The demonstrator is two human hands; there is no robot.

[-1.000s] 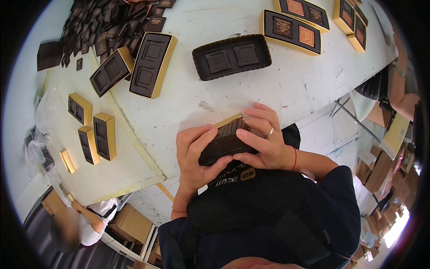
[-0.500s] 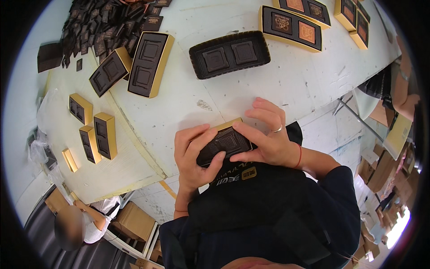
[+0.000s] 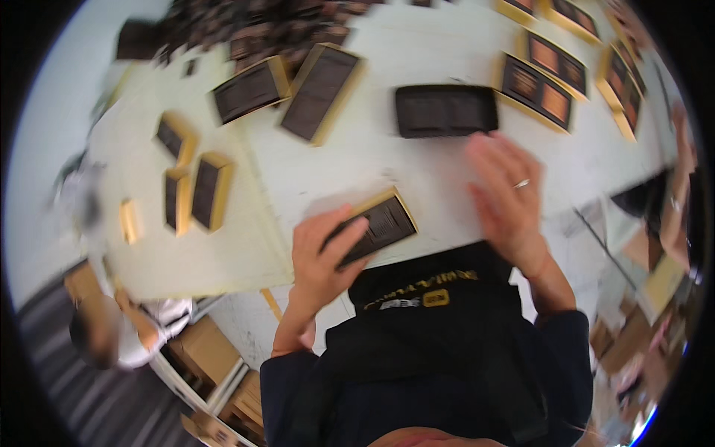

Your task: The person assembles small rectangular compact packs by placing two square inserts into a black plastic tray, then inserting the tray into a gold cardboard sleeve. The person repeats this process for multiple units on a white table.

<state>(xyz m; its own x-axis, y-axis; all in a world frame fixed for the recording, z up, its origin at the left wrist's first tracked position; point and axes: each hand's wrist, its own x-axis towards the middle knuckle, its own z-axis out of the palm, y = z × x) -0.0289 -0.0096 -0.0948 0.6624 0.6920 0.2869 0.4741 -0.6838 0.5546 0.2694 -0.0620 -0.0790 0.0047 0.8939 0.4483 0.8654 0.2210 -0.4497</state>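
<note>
My left hand (image 3: pixel 322 257) grips a gold-edged box with a dark insert (image 3: pixel 378 226), held tilted at the near edge of the white table (image 3: pixel 417 175). My right hand (image 3: pixel 505 197) is off the box, fingers spread and blurred with motion, a ring on one finger. It hovers over the table just below a loose dark plastic tray (image 3: pixel 445 110) with two recesses. The whole picture is smeared.
More gold boxes with dark inserts lie around: two (image 3: pixel 287 86) at the upper middle, several small ones (image 3: pixel 195 186) at the left, and several (image 3: pixel 547 82) at the upper right. A heap of dark trays (image 3: pixel 246 26) fills the far side. Another person (image 3: pixel 123 331) is at lower left, cardboard boxes (image 3: pixel 208 354) nearby.
My right hand has let go of the box and swung right and up toward the dark tray. The left hand keeps hold of the box. The view has shifted and blurred.
</note>
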